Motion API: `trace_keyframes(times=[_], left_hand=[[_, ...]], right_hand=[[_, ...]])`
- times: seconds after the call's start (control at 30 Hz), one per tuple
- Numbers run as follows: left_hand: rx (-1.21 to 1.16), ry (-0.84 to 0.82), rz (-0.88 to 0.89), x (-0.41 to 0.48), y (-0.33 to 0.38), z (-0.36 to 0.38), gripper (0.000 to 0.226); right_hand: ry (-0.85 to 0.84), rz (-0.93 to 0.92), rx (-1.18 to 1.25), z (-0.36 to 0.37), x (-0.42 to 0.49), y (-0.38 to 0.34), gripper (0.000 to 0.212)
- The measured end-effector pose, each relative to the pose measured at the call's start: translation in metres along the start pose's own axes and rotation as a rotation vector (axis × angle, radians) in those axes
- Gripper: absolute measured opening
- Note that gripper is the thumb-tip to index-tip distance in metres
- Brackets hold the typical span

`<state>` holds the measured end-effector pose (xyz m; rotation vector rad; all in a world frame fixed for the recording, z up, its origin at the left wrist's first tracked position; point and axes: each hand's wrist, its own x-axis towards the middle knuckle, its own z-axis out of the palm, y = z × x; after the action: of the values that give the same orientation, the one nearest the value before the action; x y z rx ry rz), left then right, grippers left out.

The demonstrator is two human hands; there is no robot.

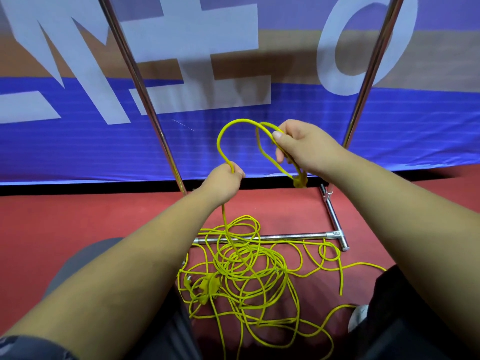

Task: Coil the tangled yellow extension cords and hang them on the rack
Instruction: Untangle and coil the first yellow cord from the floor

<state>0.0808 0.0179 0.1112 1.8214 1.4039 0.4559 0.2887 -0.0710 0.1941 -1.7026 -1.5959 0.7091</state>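
A tangle of yellow extension cord (246, 271) lies on the red floor between my knees, with plugs (205, 285) at its left side. My right hand (301, 146) grips a small coil of the cord, and a yellow plug end (300, 181) dangles below it. My left hand (224, 181) grips the same cord lower down. An arc of cord (220, 141) runs between the two hands, and a strand drops from the left hand into the tangle. The chrome rack (262, 238) stands just behind the pile, its two uprights (145, 100) rising past the hands.
A blue banner (78, 149) with large white letters hangs right behind the rack. The rack's base bar and right foot (335, 219) lie on the floor by the cord. My knees in dark trousers (85, 258) flank the pile, and loose cord trails to the right (363, 265).
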Motion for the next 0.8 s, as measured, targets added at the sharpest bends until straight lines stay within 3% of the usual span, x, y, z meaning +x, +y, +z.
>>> trace_keyframes(times=[0.17,0.43,0.6,0.8], left_hand=[[0.161,0.217,0.052,0.005,0.002,-0.018,0.027],[0.371,0.342,0.145,0.01,-0.007,-0.053,0.022],[0.318,0.354,0.031,0.018,-0.018,-0.078,0.026],[-0.039,0.271,-0.135,0.02,-0.026,-0.099,0.039]], right_hand=[[-0.005,0.0,0.008,0.006,0.0,0.003,0.023],[-0.004,0.224,0.479,0.007,0.008,0.003,0.027],[0.072,0.25,0.467,-0.009,0.006,0.004,0.047],[-0.065,0.282,0.428,-0.02,-0.001,0.004,0.045]])
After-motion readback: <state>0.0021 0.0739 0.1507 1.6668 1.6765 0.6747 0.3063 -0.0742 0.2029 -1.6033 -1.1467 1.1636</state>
